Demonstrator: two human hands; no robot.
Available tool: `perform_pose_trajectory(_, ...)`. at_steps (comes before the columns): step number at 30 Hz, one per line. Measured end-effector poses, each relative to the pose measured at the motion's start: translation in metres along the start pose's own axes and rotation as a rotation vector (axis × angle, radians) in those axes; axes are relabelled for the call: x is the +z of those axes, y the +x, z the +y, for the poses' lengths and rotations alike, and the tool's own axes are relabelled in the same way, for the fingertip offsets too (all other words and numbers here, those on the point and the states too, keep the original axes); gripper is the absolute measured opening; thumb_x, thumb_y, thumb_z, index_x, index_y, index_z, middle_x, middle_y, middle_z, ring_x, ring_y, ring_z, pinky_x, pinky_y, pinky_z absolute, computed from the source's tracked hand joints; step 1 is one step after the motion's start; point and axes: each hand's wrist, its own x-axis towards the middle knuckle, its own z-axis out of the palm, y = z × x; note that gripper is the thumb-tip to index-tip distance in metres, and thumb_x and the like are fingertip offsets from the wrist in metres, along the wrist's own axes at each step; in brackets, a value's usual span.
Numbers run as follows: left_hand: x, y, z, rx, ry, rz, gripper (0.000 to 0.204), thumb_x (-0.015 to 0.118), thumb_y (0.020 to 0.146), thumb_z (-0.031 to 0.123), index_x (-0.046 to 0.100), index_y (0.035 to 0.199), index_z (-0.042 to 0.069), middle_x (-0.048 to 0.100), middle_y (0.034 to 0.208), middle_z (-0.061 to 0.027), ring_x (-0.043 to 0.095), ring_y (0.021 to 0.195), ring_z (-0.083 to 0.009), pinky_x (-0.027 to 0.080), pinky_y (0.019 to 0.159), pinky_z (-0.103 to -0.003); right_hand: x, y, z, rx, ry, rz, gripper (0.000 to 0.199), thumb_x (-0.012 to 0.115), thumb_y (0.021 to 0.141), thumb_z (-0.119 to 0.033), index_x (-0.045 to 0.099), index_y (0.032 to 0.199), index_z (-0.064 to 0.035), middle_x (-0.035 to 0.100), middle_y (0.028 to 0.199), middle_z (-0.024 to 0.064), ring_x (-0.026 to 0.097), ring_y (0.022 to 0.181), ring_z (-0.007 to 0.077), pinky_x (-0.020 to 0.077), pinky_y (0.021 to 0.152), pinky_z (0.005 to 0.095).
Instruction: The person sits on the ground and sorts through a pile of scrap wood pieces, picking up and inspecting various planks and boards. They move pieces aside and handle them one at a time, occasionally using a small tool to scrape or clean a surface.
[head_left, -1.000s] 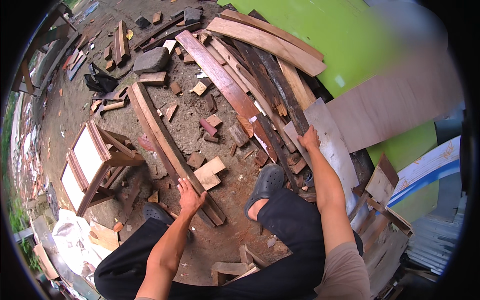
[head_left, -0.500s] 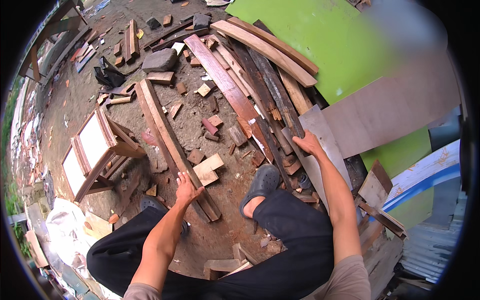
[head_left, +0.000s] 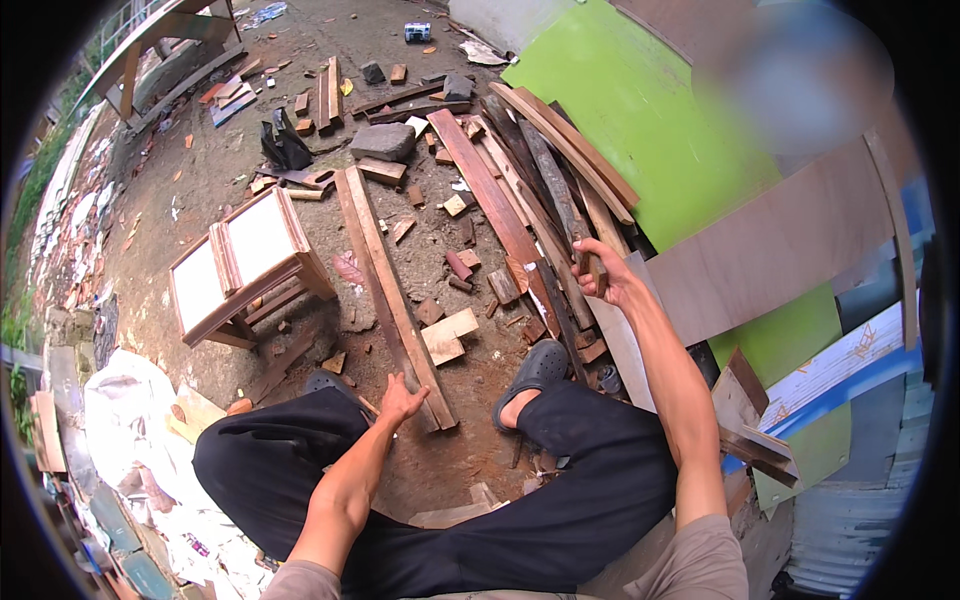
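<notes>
Our left hand [head_left: 402, 397] lies at the near end of the beams [head_left: 391, 285], fingers slightly parted; whether it grips, we cannot tell. Our right hand [head_left: 607, 272] wraps the near end of a dark plank [head_left: 553, 185], right of the beams. Left of the beams stands a white-panelled frame [head_left: 225, 260].

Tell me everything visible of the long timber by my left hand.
The long timber looks like brown wood, darker along its left, lighter along its right; whether that is two pieces is unclear. It lies on the brown ground, its far end slanting leftward. The left hand is at its near end, seemingly touching it.
</notes>
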Motion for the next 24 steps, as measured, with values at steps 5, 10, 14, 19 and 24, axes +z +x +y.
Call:
perform_pose_trajectory(5, 0.017, -0.033, -0.013, -0.02, -0.143, 0.11, 0.089, 0.069, 0.081, 0.054, 0.042, 0.144, -0.003, 0.04, 0.15, -0.0236, 0.045, 0.134, -0.0374, 0.04, 0.11, -0.042, 0.029, -0.07, -0.007, -0.019, 0.57, -0.377, 0.051, 0.065, 0.085, -0.037, 0.054, 0.102, 0.0103, 0.056, 0.084, 0.0152, 0.048, 0.051, 0.0133, 0.0421, 0.042, 0.0227)
perform_pose_trajectory(10, -0.006, -0.04, 0.029, 0.101, -0.433, 0.248, 0.082, 0.071, 0.082, 0.049, 0.048, 0.139, -0.003, 0.053, 0.139, -0.024, 0.051, 0.13, -0.0361, 0.041, 0.109, -0.042, 0.039, -0.156, 0.068, -0.063, 0.632, -0.484, 0.055, 0.056, 0.092, -0.037, 0.051, 0.118, 0.0119, 0.056, 0.092, 0.0167, 0.048, 0.059, 0.0154, 0.043, 0.047, 0.027)
perform_pose_trajectory(14, -0.024, -0.043, 0.087, 0.254, -0.852, 0.015, 0.077, 0.065, 0.089, 0.057, 0.05, 0.139, 0.001, 0.057, 0.137, -0.0179, 0.052, 0.13, -0.0276, 0.045, 0.105, -0.04, 0.044, -0.23, 0.142, -0.037, 0.714, -0.484, 0.063, 0.057, 0.091, -0.036, 0.044, 0.128, 0.0125, 0.052, 0.096, 0.0195, 0.047, 0.06, 0.0163, 0.0438, 0.047, 0.0294)
perform_pose_trajectory(19, -0.039, -0.084, 0.178, 0.087, -1.35, -0.408, 0.089, 0.061, 0.087, 0.068, 0.043, 0.146, 0.004, 0.053, 0.138, -0.0144, 0.056, 0.118, -0.0256, 0.047, 0.099, -0.042, 0.045, -0.29, 0.216, 0.082, 0.556, -0.41, 0.061, 0.061, 0.089, -0.032, 0.044, 0.13, 0.0101, 0.055, 0.095, 0.0198, 0.049, 0.062, 0.0163, 0.0446, 0.048, 0.0303)
perform_pose_trajectory(24, -0.006, -0.084, 0.192, -0.034, -1.548, -0.229, 0.061, 0.073, 0.085, 0.054, 0.058, 0.116, 0.004, 0.063, 0.097, -0.0071, 0.061, 0.081, -0.0213, 0.054, 0.072, -0.042, 0.083, -0.295, 0.237, -0.078, -0.949, 0.058, 0.077, 0.073, 0.082, -0.045, 0.044, 0.131, 0.0067, 0.065, 0.106, 0.0245, 0.066, 0.096, 0.0339, 0.0503, 0.088, 0.0362)
